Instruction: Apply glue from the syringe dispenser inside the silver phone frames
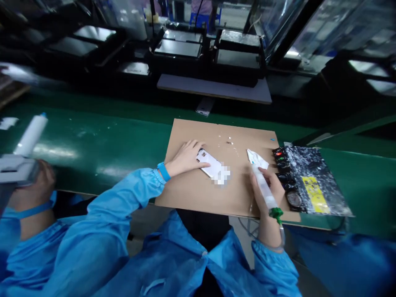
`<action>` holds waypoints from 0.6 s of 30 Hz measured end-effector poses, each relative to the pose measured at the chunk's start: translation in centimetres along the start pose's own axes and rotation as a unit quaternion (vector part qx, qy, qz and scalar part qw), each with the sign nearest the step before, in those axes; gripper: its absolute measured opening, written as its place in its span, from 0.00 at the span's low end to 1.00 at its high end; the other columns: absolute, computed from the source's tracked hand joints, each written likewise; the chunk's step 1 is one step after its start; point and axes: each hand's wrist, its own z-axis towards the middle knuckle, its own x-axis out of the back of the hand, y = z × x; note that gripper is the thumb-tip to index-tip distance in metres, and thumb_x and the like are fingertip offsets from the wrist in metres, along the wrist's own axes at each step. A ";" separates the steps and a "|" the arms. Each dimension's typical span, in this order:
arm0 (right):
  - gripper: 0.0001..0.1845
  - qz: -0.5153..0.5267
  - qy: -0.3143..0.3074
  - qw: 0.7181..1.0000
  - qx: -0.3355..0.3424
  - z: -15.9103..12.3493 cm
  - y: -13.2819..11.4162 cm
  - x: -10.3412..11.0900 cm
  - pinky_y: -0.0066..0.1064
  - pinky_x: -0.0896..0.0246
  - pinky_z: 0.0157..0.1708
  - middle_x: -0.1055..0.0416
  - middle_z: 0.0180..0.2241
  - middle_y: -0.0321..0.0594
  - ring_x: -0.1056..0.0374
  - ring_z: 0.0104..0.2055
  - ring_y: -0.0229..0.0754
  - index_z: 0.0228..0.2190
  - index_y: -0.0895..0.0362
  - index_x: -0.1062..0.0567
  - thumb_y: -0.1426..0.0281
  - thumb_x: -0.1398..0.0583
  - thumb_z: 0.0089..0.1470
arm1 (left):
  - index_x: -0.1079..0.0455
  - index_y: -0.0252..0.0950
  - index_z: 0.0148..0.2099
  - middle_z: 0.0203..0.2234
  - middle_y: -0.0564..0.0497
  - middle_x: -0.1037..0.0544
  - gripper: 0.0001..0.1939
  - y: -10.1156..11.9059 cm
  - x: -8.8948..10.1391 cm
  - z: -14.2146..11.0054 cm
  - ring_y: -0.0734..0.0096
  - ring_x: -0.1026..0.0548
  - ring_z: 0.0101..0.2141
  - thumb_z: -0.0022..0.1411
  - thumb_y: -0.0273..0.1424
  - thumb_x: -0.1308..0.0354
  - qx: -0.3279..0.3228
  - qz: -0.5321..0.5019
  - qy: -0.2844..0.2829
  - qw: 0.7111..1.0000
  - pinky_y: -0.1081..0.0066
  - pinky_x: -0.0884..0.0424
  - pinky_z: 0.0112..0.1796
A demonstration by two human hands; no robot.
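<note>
While in right hand [260, 202], one syringe [266, 192]

White phone casing [209, 162]; tilted translucent syringe [265, 188]

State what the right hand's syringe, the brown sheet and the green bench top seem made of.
Syringe: probably smooth plastic; its barrel is whitish and translucent.
Brown sheet: likely matte cardboard or fibreboard, being plain tan without glare.
Green bench top: perhaps a semi-gloss rubber or plastic covering, since it shows a soft reflection.
</note>
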 end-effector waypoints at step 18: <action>0.25 0.221 -0.188 0.949 -0.123 -1.3 -3.9 -4.7 0.34 0.30 0.31 0.20 0.27 0.37 0.27 0.27 0.42 0.34 0.52 0.20 0.45 0.23 0.55 | 0.31 0.38 0.71 0.60 0.41 0.19 0.40 2.4 -1.6 -2.0 0.47 0.24 0.61 0.69 0.54 0.27 -0.106 -0.050 -0.065 0.991 0.53 0.32 0.63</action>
